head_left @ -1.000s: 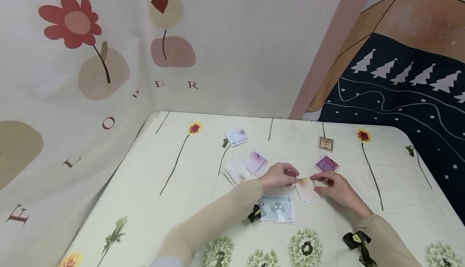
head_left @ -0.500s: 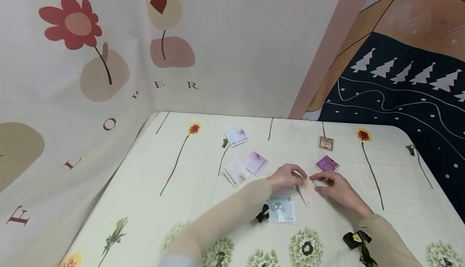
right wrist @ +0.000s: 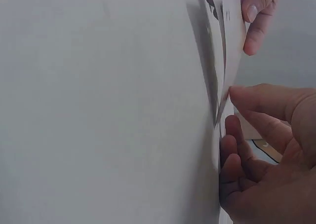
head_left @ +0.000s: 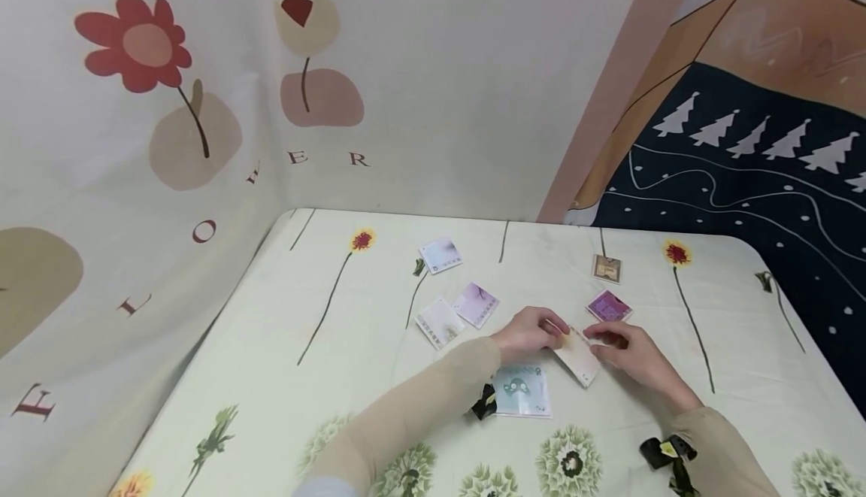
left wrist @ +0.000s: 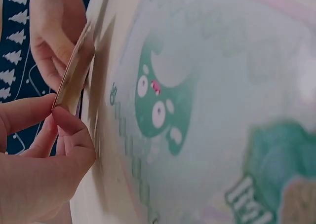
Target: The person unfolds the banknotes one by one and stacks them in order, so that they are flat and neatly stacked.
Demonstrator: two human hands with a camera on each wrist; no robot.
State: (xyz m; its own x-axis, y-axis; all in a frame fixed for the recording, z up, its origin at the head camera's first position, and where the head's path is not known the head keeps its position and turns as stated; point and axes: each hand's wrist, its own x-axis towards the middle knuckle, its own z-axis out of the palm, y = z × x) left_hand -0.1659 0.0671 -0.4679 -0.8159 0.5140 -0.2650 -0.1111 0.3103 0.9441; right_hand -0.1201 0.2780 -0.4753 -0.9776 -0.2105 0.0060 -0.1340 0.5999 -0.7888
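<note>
A pale paper card (head_left: 577,360) with a yellowish top edge is folded over, its layers slightly parted in the right wrist view. My left hand (head_left: 531,333) pinches its far left edge between thumb and fingertips and holds it tilted above the table. On the card's other side, my right hand (head_left: 629,350) has thumb and index spread; in the right wrist view one fingertip (right wrist: 234,94) touches the card's edge or lies just beside it. Below my left wrist lies a teal printed sheet (head_left: 524,395) with a cartoon whale-like figure.
Left of my left hand lie a white card (head_left: 438,322), a lilac card (head_left: 476,305) and a bluish card (head_left: 441,255). Beyond my right hand are a magenta card (head_left: 610,305) and a brown card (head_left: 607,268). A flower-print cloth (head_left: 379,294) covers the table.
My left hand has shifted right, bringing the card's left part over to the right, so the card looks narrower. My right hand's fingertips have moved slightly off its right edge.
</note>
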